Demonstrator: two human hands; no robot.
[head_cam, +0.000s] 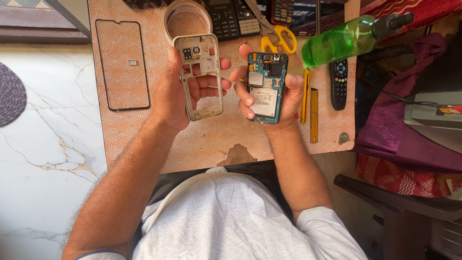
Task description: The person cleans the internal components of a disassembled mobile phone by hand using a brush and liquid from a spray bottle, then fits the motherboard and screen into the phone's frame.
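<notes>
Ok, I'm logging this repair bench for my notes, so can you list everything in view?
phone middle frame: 1, cream, held in left hand
phone circuit board body: 1, teal, held in right hand
screen glass: 1, black-rimmed, table left
tape roll: 1, beige, table top
keypad phones: 3, dark, top edge
scissors: 1, yellow-handled, top centre
spray bottle: 1, green, table right
remote control: 1, black, table right
utility knives: 2, yellow, beside right hand
table: 1, orange patterned
left hand: 1
right hand: 1
</notes>
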